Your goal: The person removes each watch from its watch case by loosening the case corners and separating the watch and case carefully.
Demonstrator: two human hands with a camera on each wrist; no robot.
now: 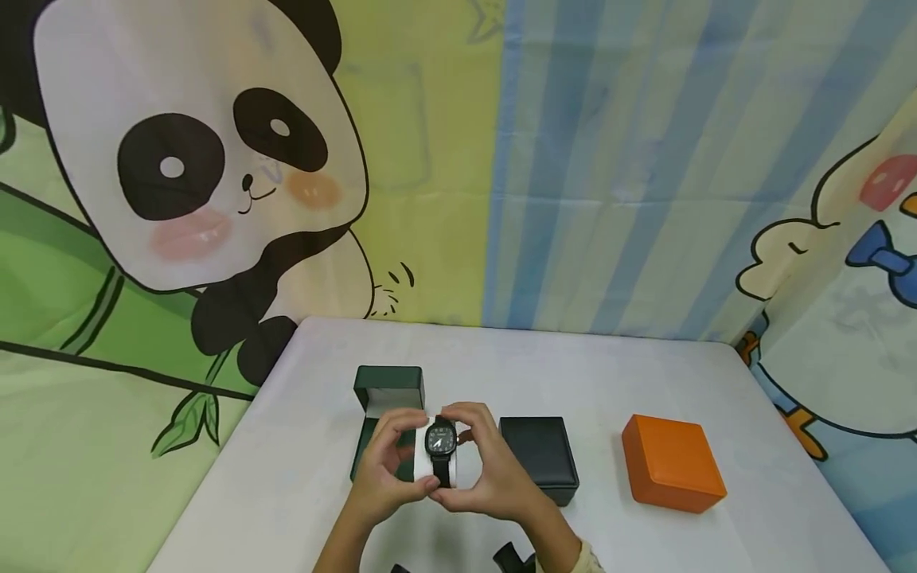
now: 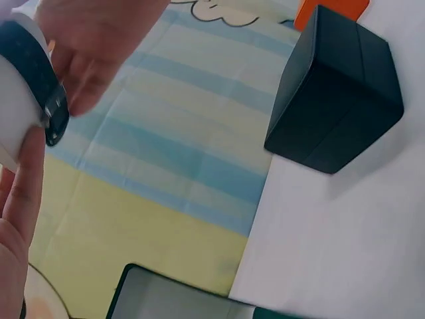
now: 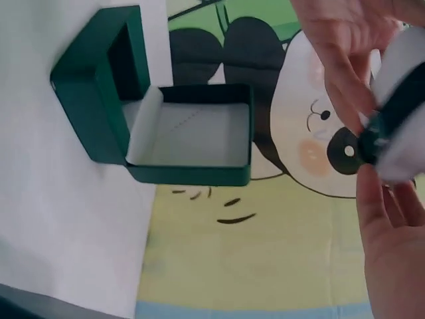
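Hands first, in the head view: I am holding a black watch on its white cushion just in front of the open green box, left hand and right hand both pinching it with curled fingers. Left wrist view is showing the black box well beyond the watch. Right wrist view is showing the green box lying open. I am judging a loose pinch could let the cushion drop.
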